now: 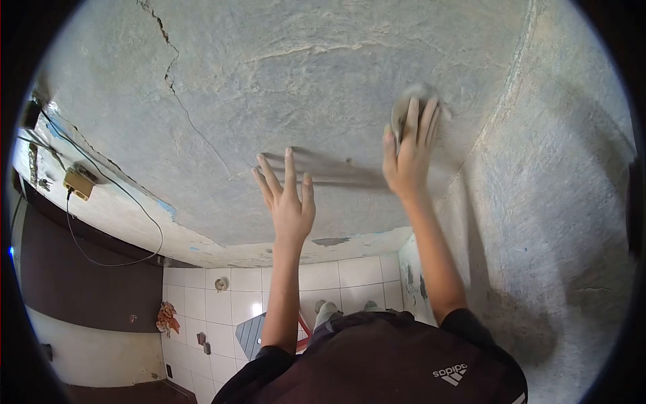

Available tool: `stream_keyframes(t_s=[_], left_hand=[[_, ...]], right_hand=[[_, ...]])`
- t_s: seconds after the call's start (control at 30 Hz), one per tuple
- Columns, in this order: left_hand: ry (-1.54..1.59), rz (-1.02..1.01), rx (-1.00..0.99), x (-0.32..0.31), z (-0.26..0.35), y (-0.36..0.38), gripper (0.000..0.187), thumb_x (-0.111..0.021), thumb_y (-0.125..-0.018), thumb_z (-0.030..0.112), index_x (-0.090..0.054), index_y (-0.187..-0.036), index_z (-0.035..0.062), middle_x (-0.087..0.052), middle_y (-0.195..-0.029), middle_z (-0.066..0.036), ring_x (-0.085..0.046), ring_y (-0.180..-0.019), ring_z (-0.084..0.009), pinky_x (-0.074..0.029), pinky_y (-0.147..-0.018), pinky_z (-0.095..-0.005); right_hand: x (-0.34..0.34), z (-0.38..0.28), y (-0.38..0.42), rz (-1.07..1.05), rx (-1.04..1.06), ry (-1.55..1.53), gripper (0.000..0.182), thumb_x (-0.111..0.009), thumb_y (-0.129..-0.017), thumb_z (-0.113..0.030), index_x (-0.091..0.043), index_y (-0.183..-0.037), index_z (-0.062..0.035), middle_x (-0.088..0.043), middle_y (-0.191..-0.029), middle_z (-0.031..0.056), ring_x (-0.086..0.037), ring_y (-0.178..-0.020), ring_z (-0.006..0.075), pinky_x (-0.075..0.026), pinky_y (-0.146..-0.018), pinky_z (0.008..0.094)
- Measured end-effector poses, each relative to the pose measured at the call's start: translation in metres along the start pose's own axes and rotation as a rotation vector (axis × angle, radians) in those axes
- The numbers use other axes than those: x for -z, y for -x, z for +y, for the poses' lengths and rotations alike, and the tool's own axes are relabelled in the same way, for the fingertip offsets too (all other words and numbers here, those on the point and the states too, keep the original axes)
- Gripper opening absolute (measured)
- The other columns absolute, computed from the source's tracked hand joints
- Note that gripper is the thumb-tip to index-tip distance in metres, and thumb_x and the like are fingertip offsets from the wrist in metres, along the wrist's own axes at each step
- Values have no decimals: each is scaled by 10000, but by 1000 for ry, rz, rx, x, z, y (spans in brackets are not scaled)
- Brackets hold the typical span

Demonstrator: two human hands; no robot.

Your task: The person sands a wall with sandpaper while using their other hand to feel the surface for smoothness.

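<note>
The right hand (pixel 410 151) is raised to the grey plastered wall (pixel 336 87) and has hold of a grey pad (pixel 418 90), which lies against the wall near the corner on the right. Its fingers are long and only a little bent over the pad, and the thumb stands apart at the left side. The pad is blurred, so its exact shape and material I cannot tell.

The left hand (pixel 289 205) is open, with the fingers well spread and holding nothing. It is at the lower part of the same wall, to the left of the right hand; whether the fingertips press on the plaster, I cannot tell. Long shadows go from its fingers toward the right.

A dark, jagged crack (pixel 168 57) runs down the wall at the upper left and becomes thinner lower down. Farther left are a yellowish socket box (pixel 79 183) and a thin black cable (pixel 159 225) that hangs in a loop. Below, on the white tiled floor (pixel 245 306), there are an orange-brown crumpled thing (pixel 168 318), a small round object (pixel 221 284) and two small dark blocks (pixel 204 343) close together.
</note>
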State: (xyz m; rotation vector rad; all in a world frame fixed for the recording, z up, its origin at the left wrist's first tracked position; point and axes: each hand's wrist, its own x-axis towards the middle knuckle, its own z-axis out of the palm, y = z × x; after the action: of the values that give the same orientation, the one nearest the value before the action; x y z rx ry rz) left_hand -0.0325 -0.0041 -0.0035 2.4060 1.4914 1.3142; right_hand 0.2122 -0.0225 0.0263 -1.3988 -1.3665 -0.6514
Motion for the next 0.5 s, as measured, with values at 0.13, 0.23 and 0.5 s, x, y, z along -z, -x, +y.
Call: stream_keyframes(t_s=[0.13,0.23,0.5], left_hand=[[16,25,-12,15,-10,-10,536,-464,-1068,379,-403,-1578,225,-73,-1680,-268,2,-1522,-547,-141,-1179,-663],[5,5,-32,22,-25,-13,526,-428,-1077,388,-403,-1579,230,-74,-1688,-246,15,-1527,-534,-105,-1175,-678],[3,-9,-84,61,-88,-17,508,-374,-1089,370,-413,-1574,222,-81,-1693,-232,10,-1533,-520,-67,-1170,-689]], right_hand=[[-45,-18,104,-80,-148,-13,688,-434,-1050,-317,-222,-1575,73,-86,-1596,426,-126,-1483,595,-161,-1187,659],[-67,-42,163,-170,-332,-159,703,-449,-1045,-258,-166,-1565,120,-2,-1600,434,-94,-1484,601,-149,-1197,621],[-122,-100,211,-318,-300,-49,763,-502,-1025,-268,-135,-1567,124,-10,-1603,428,-72,-1488,597,-123,-1179,662]])
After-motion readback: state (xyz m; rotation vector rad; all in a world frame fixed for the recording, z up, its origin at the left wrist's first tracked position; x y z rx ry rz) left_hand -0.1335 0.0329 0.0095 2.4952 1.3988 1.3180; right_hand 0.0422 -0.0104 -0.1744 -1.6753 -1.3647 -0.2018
